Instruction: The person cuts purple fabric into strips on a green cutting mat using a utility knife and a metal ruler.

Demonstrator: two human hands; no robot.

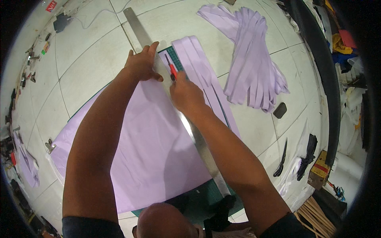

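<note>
My left hand [142, 65] lay spread on the far ruler [137, 28] half; my right hand [187, 94] gripped a red cutter [173, 70].

Lettering check: one clear hit. Small red rectangular sign [50, 6] at 10 o'clock, out by the rim, on a pale surface; big, bold white characters, tilted, running along its length. Yellow block [319, 168] at 4 o'clock has a red band across its face; might be a printed label, but too small and bent by the lens to be sure. Green mat [171, 53], exposed bit between 11 and 12 o'clock: pale printed grid lines, any numerals unreadable. Steel ruler [137, 27], far end at 11 o'clock: scale unreadable from here.
</note>
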